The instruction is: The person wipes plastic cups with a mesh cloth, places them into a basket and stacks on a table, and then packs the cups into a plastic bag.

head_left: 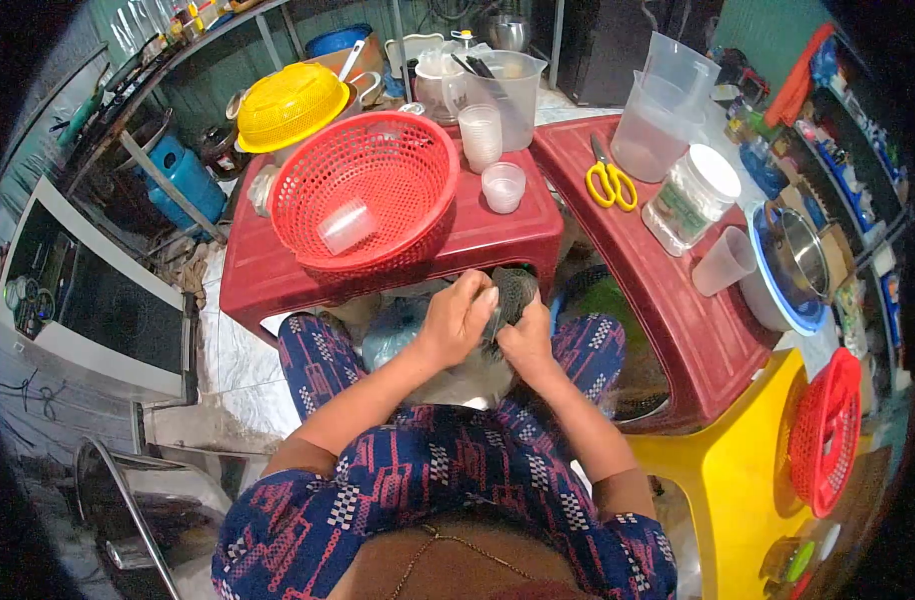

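Observation:
Between my knees, just below the near edge of the red plastic table, both hands work close together. My left hand is closed with thumb and fingers pinched at the left side of a dark grey, finely textured mesh-like piece. My right hand is closed around its lower right side. The piece's exact kind cannot be made out, and its lower part is hidden by my fingers. Below the hands a clear plastic bag shows partly, behind my left forearm.
A red colander with a clear cup inside stands on the table, beside stacked small plastic cups. To the right, another red table carries yellow-handled scissors, a white-lidded jar and measuring jugs. A yellow stool stands lower right.

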Demonstrator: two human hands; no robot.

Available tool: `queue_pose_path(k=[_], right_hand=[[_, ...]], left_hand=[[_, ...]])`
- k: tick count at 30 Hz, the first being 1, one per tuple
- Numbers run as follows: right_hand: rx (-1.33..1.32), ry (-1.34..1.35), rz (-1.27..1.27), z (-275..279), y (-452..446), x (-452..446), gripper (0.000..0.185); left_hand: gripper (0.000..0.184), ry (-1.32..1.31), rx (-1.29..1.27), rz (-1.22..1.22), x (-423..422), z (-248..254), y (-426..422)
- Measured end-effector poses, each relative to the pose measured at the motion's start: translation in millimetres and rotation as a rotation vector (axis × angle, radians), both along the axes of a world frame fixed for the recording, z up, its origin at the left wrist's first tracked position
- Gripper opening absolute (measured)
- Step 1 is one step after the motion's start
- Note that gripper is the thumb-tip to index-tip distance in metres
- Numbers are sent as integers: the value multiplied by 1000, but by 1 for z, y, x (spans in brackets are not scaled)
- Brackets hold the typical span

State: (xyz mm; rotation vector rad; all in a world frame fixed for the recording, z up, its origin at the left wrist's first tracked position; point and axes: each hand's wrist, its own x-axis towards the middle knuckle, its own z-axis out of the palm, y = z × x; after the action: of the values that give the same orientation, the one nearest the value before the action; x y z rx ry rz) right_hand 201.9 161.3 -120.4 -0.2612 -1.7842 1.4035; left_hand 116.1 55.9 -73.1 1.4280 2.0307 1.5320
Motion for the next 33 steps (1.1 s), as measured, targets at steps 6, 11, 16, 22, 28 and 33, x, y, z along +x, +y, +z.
queue_pose_path(k=[6, 11, 16, 22, 28, 33], right_hand=[[617, -147, -86, 20, 13, 12, 31], [-251, -117, -35, -3, 13, -4, 26], [-143, -173, 10, -9, 1, 4, 30], [530, -180, -90, 11, 15, 15, 45], [237, -316, 40, 10, 15, 10, 42], [53, -233, 237, -4, 17, 7, 37]], left_hand=[[59, -894, -337, -231, -12, 5, 8], [46, -113, 28, 57, 2, -9, 18], [37, 69, -103, 9, -3, -14, 5], [68, -772, -520, -252, -15, -30, 5], [72, -839, -375, -285, -13, -26, 6], [53, -464, -417, -274, -17, 0, 5]])
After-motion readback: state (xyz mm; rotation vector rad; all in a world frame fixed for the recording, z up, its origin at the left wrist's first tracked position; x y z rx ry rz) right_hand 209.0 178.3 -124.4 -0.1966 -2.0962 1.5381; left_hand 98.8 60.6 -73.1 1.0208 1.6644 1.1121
